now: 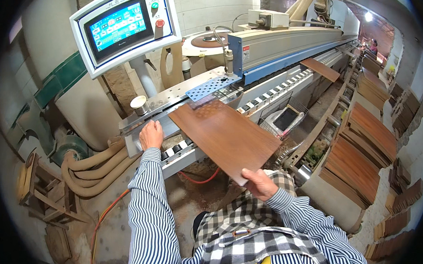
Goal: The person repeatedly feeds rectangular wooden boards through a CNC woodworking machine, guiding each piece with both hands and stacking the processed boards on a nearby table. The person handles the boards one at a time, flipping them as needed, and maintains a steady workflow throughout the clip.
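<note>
pinches brown board [228, 137] at corner with right hand [260, 184]; curls left hand [151, 135] closed by metal bed [170, 128], cannot tell if holding anything

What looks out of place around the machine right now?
Mainly a round tin, standing on the metal ledge just beyond the left hand; it looks like a loose item rather than a machine part. No clear damage shows.

A woodworking workshop, this: a long edge-banding machine [288, 46] stretching away, its touchscreen control panel [120, 27] lit blue, fat dust-extraction hoses [96, 160] curling at left, and stacks of wood-grain panels [354, 165] lining the right
</note>
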`<move>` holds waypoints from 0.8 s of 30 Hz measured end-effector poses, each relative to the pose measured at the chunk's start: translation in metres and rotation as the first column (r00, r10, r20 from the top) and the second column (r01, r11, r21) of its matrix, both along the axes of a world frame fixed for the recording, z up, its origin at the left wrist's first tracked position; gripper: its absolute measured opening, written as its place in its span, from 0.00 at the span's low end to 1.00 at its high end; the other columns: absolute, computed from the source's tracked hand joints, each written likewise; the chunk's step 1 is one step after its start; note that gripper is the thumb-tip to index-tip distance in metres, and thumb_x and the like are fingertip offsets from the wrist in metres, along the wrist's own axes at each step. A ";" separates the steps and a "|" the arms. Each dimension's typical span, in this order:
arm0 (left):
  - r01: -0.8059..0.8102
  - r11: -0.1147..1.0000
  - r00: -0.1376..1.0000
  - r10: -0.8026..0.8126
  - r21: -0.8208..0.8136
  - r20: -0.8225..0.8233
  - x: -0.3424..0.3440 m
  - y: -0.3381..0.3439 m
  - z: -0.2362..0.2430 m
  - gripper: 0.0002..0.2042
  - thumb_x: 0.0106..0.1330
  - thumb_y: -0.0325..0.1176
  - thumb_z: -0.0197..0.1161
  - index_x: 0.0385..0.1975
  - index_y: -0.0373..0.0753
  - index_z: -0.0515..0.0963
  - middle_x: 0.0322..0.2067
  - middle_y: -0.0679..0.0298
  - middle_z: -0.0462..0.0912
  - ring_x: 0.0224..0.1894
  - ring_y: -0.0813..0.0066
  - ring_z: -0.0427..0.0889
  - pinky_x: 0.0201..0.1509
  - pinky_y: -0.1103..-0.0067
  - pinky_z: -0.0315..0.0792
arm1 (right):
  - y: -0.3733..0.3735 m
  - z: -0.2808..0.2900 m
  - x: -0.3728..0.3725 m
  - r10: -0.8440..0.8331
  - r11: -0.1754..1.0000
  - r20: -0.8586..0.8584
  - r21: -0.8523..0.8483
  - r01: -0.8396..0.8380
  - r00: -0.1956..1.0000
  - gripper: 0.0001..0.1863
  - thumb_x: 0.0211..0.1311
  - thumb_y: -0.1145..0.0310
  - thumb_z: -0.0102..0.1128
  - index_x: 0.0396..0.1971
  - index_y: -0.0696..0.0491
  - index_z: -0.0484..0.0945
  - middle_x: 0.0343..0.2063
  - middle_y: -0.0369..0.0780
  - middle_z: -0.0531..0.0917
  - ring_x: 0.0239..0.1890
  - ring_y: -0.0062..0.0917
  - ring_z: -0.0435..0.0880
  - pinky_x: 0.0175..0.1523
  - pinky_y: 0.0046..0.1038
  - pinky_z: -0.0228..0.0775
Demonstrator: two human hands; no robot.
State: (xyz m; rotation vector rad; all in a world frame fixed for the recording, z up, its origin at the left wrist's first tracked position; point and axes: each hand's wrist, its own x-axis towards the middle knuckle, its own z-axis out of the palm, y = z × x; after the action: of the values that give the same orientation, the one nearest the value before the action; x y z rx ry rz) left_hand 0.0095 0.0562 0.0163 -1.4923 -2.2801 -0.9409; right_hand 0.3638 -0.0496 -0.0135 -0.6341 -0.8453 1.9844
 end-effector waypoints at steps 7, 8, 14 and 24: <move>0.013 1.000 1.000 -0.013 0.001 -0.012 -0.001 0.000 -0.002 0.14 0.61 0.40 0.50 0.21 0.35 0.72 0.25 0.52 0.77 0.32 0.54 0.77 0.36 0.63 0.69 | 0.007 0.005 -0.037 0.432 0.899 0.089 0.037 -0.437 0.897 0.20 0.52 0.69 0.62 0.45 0.59 0.71 0.37 0.40 0.78 0.39 0.25 0.78 0.44 0.24 0.71; 0.016 1.000 1.000 -0.016 0.001 -0.013 -0.001 0.001 -0.003 0.14 0.61 0.40 0.50 0.21 0.35 0.72 0.26 0.52 0.77 0.32 0.54 0.77 0.36 0.63 0.69 | 0.007 0.002 -0.040 0.416 0.905 0.108 0.051 -0.423 0.903 0.20 0.52 0.69 0.62 0.45 0.59 0.71 0.37 0.40 0.78 0.39 0.25 0.78 0.44 0.24 0.71; 0.014 1.000 1.000 -0.013 0.016 -0.025 -0.001 0.001 -0.004 0.14 0.61 0.39 0.50 0.22 0.35 0.72 0.26 0.52 0.77 0.32 0.54 0.77 0.37 0.63 0.69 | 0.010 -0.004 -0.041 0.334 0.906 0.259 0.176 -0.385 0.906 0.18 0.52 0.68 0.63 0.42 0.59 0.73 0.35 0.38 0.79 0.37 0.21 0.77 0.43 0.22 0.69; 0.028 0.999 1.000 -0.027 0.018 -0.003 -0.004 0.005 -0.008 0.14 0.61 0.40 0.50 0.21 0.35 0.71 0.26 0.52 0.77 0.32 0.52 0.76 0.36 0.61 0.67 | 0.015 -0.014 -0.024 0.162 0.951 0.302 0.207 -0.230 0.940 0.18 0.54 0.65 0.61 0.42 0.60 0.73 0.35 0.38 0.79 0.35 0.21 0.77 0.43 0.23 0.69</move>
State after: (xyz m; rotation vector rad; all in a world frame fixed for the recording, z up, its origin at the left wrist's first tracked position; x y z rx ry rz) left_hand 0.0058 0.0610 0.0082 -1.5202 -2.2484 -0.9636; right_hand 0.3402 -0.0341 -0.0274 -0.7227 -1.3479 1.9520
